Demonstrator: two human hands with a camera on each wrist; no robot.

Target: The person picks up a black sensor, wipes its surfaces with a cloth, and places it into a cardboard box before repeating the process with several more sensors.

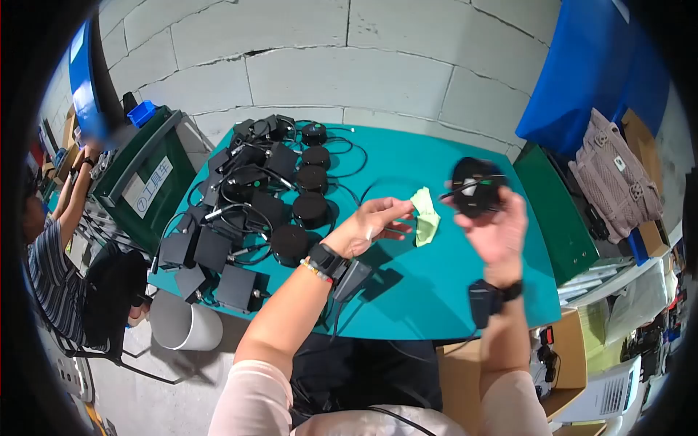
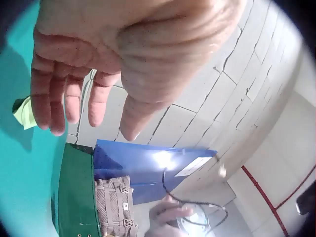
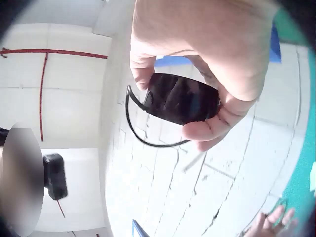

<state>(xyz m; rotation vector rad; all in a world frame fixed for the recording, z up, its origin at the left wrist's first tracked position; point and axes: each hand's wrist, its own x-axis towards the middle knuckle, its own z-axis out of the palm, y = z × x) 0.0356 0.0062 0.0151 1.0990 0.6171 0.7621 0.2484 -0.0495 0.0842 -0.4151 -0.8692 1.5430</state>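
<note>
My right hand [image 1: 502, 236] grips a round black puck-shaped device [image 1: 474, 178] raised above the right side of the teal table. In the right wrist view, fingers and thumb clasp the sides of this black device [image 3: 182, 100], and a thin black cable [image 3: 132, 121] loops off it. My left hand [image 1: 369, 225] hovers over the middle of the table with loosely extended fingers, holding nothing. Just beyond its fingertips lies a crumpled light-green cloth or paper [image 1: 426, 221]. The left wrist view shows the left palm [image 2: 113, 54] bare and that green piece [image 2: 24, 114] on the table.
Several black boxes [image 1: 236, 287] with cables crowd the table's [image 1: 465, 305] left side, beside a column of round black devices [image 1: 311, 211]. A white bin [image 1: 200, 327] stands below left. Green cabinets flank the table; a bag [image 1: 614, 174] sits right. Another person [image 1: 62, 254] is at far left.
</note>
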